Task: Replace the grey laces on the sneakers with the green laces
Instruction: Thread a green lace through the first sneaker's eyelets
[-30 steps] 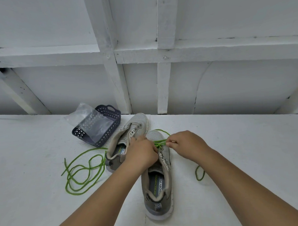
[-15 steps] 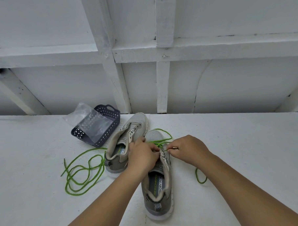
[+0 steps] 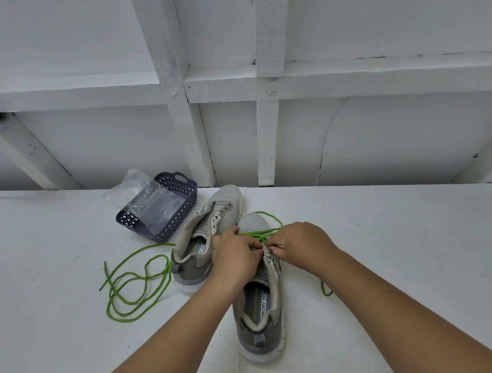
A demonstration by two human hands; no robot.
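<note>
Two grey sneakers lie on the white table, toes pointing away from me. The near sneaker (image 3: 260, 312) has a green lace (image 3: 265, 233) crossing its lowest eyelets. My left hand (image 3: 233, 256) grips the sneaker's left eyelet flap and tongue area. My right hand (image 3: 301, 244) pinches the end of the green lace at the right eyelet flap. The far sneaker (image 3: 210, 233) lies to the left with no lace in its eyelets. A second, loose green lace (image 3: 136, 281) is coiled on the table left of the sneakers.
A dark grey perforated basket (image 3: 178, 214) with a clear plastic bag (image 3: 138, 196) in it stands behind the left sneaker. A tail of green lace (image 3: 325, 290) shows under my right forearm. A white framed wall rises behind the table.
My right hand has slid slightly down and nearer to the right eyelet flap with the lace end. My left hand has stayed on the sneaker.
</note>
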